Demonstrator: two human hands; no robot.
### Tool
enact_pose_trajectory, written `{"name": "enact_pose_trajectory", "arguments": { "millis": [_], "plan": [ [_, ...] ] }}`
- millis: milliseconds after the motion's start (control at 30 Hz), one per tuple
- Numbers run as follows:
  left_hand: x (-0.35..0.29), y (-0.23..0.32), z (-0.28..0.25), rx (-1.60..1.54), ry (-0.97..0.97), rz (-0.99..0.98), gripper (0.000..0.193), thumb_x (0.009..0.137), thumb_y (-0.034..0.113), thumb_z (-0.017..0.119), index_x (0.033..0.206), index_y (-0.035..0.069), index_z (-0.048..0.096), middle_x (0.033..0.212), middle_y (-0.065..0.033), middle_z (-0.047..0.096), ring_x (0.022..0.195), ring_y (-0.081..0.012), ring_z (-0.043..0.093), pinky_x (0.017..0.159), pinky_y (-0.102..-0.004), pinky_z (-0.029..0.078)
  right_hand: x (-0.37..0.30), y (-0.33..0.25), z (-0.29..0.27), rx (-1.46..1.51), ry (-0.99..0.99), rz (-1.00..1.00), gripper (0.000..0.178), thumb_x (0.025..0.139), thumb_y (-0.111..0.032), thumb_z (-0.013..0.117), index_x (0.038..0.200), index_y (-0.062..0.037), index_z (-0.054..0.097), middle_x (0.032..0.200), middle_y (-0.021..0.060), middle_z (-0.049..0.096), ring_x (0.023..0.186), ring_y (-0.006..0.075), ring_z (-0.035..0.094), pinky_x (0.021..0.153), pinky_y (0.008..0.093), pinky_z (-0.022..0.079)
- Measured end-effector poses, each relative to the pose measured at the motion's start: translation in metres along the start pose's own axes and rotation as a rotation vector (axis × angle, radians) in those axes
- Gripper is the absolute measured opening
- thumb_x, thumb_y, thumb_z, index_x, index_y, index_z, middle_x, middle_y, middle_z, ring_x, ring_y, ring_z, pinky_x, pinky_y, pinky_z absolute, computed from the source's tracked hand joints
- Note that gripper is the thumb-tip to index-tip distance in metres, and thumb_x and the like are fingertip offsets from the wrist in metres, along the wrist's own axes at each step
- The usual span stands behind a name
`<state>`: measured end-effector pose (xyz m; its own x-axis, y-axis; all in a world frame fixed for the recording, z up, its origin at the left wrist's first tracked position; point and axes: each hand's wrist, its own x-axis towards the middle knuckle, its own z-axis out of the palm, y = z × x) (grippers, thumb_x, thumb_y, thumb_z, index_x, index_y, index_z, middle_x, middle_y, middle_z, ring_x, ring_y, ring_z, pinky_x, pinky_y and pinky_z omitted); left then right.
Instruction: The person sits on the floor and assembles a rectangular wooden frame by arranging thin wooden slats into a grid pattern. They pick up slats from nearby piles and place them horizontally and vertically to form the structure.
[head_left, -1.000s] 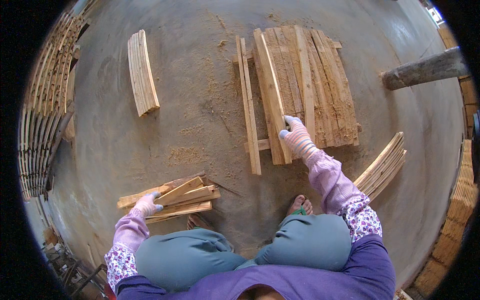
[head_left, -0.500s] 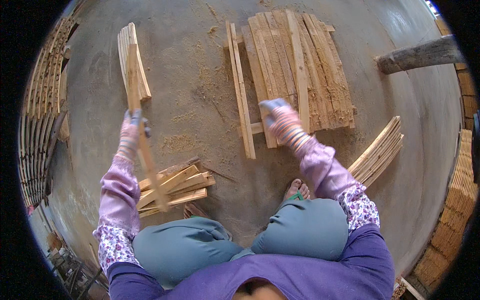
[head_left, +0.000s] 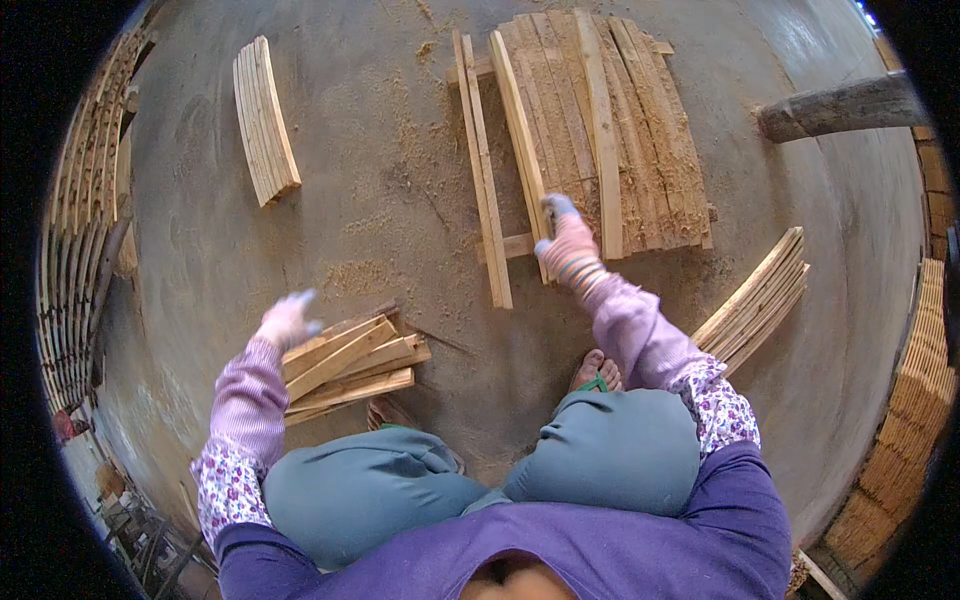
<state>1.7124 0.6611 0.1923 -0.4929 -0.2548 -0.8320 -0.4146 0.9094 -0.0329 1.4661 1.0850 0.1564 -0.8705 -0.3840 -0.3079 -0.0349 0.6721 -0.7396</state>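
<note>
My left hand (head_left: 288, 320), in a pale work glove, has its fingers spread and holds nothing. It hovers at the far-left end of a loose heap of short wooden strips (head_left: 350, 362) by my left foot. My right hand (head_left: 566, 232), gloved with a striped cuff, is at the near end of a long wooden strip (head_left: 518, 130). Its thumb and fingers are around that strip, which lies along the left side of a low board platform (head_left: 645, 150). Another strip (head_left: 598, 130) lies lengthwise on the dusty boards.
A neat bundle of strips (head_left: 265, 125) lies at the far left, another (head_left: 755, 300) at the right. Two narrow rails (head_left: 480, 170) run beside the platform. A round post (head_left: 835, 108) stands at the upper right. Sawdust (head_left: 365, 280) is scattered over the concrete floor.
My left hand has let go of the long strip it held and moved nearer, to the heap. My right hand has shifted slightly right and now grips a strip on the platform.
</note>
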Motion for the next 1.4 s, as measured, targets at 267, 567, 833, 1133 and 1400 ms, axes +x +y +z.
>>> {"name": "enact_pose_trajectory", "arguments": {
  "millis": [267, 567, 833, 1133, 1400],
  "plan": [
    [0.02, 0.165, -0.093, 0.068, 0.584, 0.558, 0.073, 0.084, 0.026, 0.074, 0.15, 0.021, 0.042, 0.153, -0.0165, 0.043, 0.142, -0.0369, 0.04, 0.117, -0.0492, 0.035, 0.015, 0.008, -0.041, 1.003, -0.412, 0.189, 0.078, 0.072, 0.003, 0.08, 0.143, 0.0052, 0.048, 0.13, 0.0135, 0.064, 0.111, 0.0207, 0.065, 0.096, 0.0333, 0.055],
    [-0.025, 0.175, -0.064, 0.364, 0.638, 0.751, 0.039, 0.08, 0.022, 0.073, 0.116, 0.025, 0.06, 0.093, -0.0032, 0.064, 0.101, -0.0257, 0.064, 0.113, -0.0559, 0.034, -0.043, -0.054, -0.011, 0.569, -0.7, -0.002, 0.049, 0.091, -0.011, 0.073, 0.137, -0.0015, 0.058, 0.133, 0.0114, 0.064, 0.125, 0.0199, 0.057, 0.108, 0.0345, 0.044],
    [-0.033, 0.012, 0.047, 0.137, -0.106, 0.051, 0.076, 0.077, 0.049, 0.082, 0.14, 0.019, 0.05, 0.129, -0.0162, 0.06, 0.127, -0.0352, 0.055, 0.105, -0.0483, 0.046, 0.012, 0.005, -0.012, -0.834, 0.03, -0.111, 0.076, 0.081, -0.026, 0.075, 0.145, -0.0044, 0.039, 0.122, 0.0244, 0.058, 0.118, 0.0455, 0.057, 0.096, 0.0507, 0.051],
    [-0.016, 0.095, -0.028, 0.124, -0.07, 0.278, 0.077, 0.086, 0.047, 0.074, 0.146, 0.011, 0.043, 0.14, -0.0198, 0.054, 0.132, -0.0372, 0.051, 0.109, -0.0481, 0.043, 0.035, 0.034, -0.056, 0.206, -0.202, 0.107, 0.067, 0.079, -0.009, 0.077, 0.141, 0.0006, 0.053, 0.136, 0.0169, 0.062, 0.119, 0.0273, 0.062, 0.104, 0.0336, 0.048],
    [0.032, 0.243, -0.105, -0.757, 0.428, 0.465, 0.069, 0.094, 0.039, 0.07, 0.145, 0.003, 0.042, 0.135, -0.0238, 0.057, 0.122, -0.0348, 0.058, 0.106, -0.0446, 0.046, -0.017, 0.012, -0.022, 0.591, -0.363, -0.005, 0.06, 0.082, -0.001, 0.071, 0.14, -0.0024, 0.055, 0.118, 0.0031, 0.067, 0.1, 0.0142, 0.063, 0.085, 0.0316, 0.055]
  ]
}}
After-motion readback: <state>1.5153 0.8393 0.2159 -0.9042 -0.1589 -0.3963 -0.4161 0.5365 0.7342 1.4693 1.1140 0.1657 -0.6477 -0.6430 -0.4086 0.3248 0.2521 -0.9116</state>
